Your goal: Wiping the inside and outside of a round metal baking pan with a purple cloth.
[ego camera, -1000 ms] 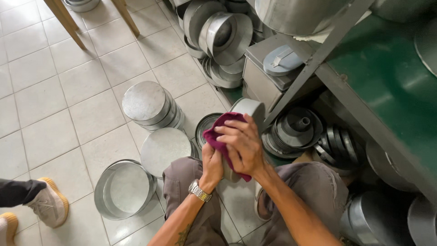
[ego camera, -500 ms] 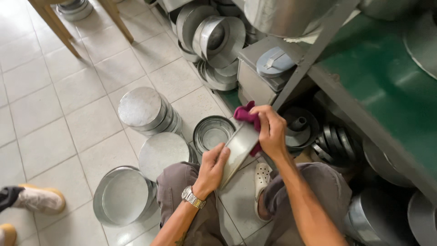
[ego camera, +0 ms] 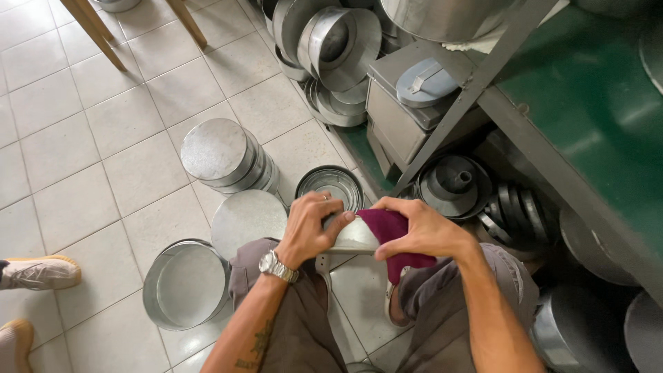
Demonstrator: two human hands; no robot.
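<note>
Over the person's lap, near the middle of the tiled floor, the metal pan (ego camera: 352,238) now lies almost level, turned down from its upright tilt, left hand (ego camera: 311,231) gripping its rim and right hand (ego camera: 421,231) pressing the purple cloth (ego camera: 387,228) on it, so wiping continues

Shiny metal tin (ego camera: 352,236); soft maroon cloth (ego camera: 387,228)

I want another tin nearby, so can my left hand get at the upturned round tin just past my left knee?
Probably yes: the left hand is just above the upturned tin with nothing between, but it now grips the metal piece.
</note>
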